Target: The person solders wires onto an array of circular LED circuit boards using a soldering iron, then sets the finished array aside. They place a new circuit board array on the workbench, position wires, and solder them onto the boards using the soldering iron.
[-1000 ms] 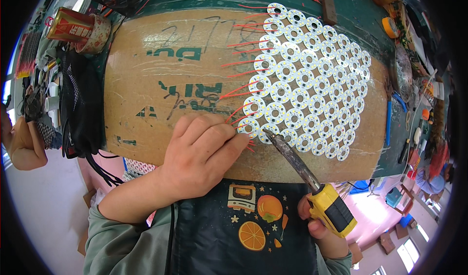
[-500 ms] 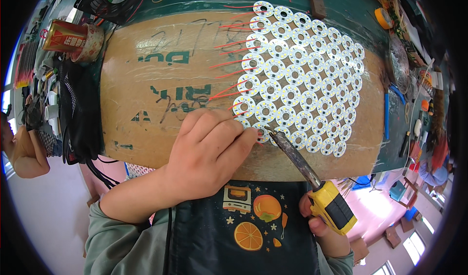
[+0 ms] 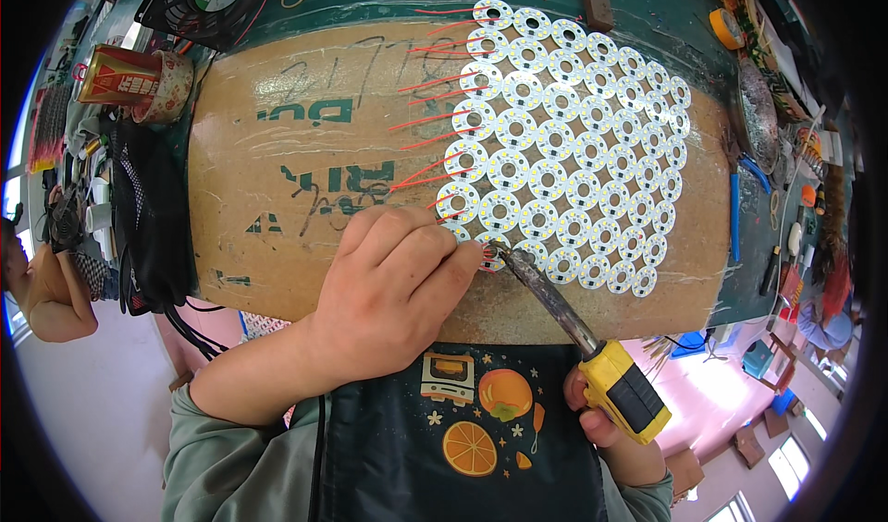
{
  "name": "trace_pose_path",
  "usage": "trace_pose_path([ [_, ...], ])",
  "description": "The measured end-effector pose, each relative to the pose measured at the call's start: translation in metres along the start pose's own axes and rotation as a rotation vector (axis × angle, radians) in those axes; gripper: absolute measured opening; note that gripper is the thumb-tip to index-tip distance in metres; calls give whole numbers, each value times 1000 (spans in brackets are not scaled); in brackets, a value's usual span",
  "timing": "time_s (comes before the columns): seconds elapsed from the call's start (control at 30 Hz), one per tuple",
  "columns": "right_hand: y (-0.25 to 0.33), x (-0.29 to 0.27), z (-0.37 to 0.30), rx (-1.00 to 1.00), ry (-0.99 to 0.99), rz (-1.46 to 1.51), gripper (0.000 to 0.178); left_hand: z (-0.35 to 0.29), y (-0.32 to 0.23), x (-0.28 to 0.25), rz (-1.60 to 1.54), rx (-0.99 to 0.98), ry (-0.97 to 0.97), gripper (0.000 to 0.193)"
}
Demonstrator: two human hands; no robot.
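Observation:
A panel of several round white LED boards (image 3: 573, 143) lies on a brown cardboard sheet (image 3: 296, 161), with thin red wires (image 3: 430, 115) sticking out from its left edge. My left hand (image 3: 393, 286) rests on the cardboard, fingertips pinching at the lowest-left disc. My right hand (image 3: 606, 425) grips the yellow handle of a soldering iron (image 3: 592, 351); its dark tip touches that same disc beside my left fingertips.
A red can (image 3: 116, 73) and a patterned cup (image 3: 166, 87) stand at the far left. A black fan (image 3: 208, 0) sits at the top left. Black mesh and cables (image 3: 148, 217) hang at the cardboard's left. Tools clutter the green bench (image 3: 768, 134) on the right.
The view has shifted slightly. My left fingers and the iron's tip have stayed at the panel's lower-left corner, moving a little along its bottom edge.

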State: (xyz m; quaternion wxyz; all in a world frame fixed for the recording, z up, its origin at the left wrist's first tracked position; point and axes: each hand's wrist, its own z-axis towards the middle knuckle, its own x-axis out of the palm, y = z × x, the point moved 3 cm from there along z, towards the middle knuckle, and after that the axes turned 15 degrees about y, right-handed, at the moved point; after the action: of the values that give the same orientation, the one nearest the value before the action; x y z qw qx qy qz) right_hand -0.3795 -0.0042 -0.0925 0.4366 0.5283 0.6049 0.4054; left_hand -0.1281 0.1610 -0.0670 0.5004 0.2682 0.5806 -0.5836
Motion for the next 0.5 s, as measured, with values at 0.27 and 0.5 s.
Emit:
trace_pose_path([
  [0.27,-1,1,0,13,1,36,35,1,0,-1,-10,-9,-1,37],
  [0.5,-1,1,1,-64,-3,39,37,2,0,-1,-16,-12,14,37],
])
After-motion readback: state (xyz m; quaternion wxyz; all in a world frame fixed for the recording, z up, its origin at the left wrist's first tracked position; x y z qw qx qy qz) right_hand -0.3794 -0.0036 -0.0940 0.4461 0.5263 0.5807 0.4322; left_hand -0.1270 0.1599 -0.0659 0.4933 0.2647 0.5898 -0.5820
